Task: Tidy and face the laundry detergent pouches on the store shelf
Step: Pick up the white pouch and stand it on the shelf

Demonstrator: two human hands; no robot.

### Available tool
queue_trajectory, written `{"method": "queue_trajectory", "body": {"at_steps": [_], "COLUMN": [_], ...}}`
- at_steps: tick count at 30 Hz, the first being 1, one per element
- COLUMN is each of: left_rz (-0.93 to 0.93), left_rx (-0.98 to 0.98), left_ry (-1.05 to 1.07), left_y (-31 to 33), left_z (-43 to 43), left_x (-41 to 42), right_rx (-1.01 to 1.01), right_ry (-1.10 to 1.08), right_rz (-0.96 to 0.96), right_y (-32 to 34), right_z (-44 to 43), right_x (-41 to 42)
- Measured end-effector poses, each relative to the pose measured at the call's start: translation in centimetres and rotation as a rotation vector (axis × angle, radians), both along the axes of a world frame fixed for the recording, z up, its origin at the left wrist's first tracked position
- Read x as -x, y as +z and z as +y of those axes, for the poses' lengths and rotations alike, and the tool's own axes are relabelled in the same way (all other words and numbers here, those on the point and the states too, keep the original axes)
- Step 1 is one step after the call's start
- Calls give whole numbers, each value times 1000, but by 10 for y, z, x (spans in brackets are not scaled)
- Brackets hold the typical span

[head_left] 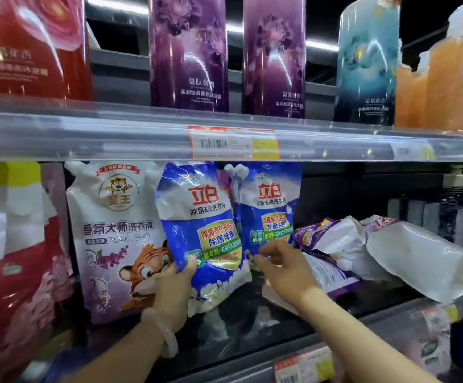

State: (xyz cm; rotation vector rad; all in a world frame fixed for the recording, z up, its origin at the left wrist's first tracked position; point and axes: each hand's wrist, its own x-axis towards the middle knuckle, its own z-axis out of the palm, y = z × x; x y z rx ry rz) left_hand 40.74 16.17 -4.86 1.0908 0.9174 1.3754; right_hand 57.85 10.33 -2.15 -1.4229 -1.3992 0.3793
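Two blue and white detergent pouches stand upright on the middle shelf. My left hand grips the lower left edge of the front blue pouch, thumb across its face. My right hand pinches the bottom edge of the second blue pouch just behind and to the right. A white pouch with a cartoon tiger stands upright to the left, touching my left hand. To the right, purple and white pouches lie toppled in a heap.
The upper shelf rail with a price tag runs above, carrying red, purple, teal and orange bottles. Red and white pouches fill the far left. Dark bottles stand at the back right. The lower shelf edge holds another price tag.
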Motion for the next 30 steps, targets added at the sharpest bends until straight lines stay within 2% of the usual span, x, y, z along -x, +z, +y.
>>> {"method": "queue_trajectory", "body": {"at_steps": [3,5,9,11,14,17,19,22,26,30], "left_rz": [9,107,323,358,296,464,576,622,627,726], "left_rx": [37,24,-52,-106,-182,-455,-634,-797,-769,-785], "left_ry": [-91,-116,-90,-21,142,428,513,434,118,-70], "left_y": [-1,1,7,7,-2,0,6,12,17,33], "left_z": [3,7,12,10,10,-2,-18,-35,-38,-35], "left_x": [-11,-15,-14,-16,-16,-23,-37,-65,-103,-142], "right_rx": [151,240,174,110,-32,-96,-44,23,1,-3], "right_ry": [50,65,90,45,-87,-208,-263,-296,-310,-409], "right_rz": [-60,-121,-135,-129,-158,-150,-143,-98,-63,-93], "right_y": [-10,-23,-30,-21,-11,-11,-14,-19,-17,2], "right_z": [0,0,-1,-3,-13,-19,-21,-23,-35,-53], "right_x": [-6,-3,0,-7,-29,-63,-86,-106,-121,-151]}}
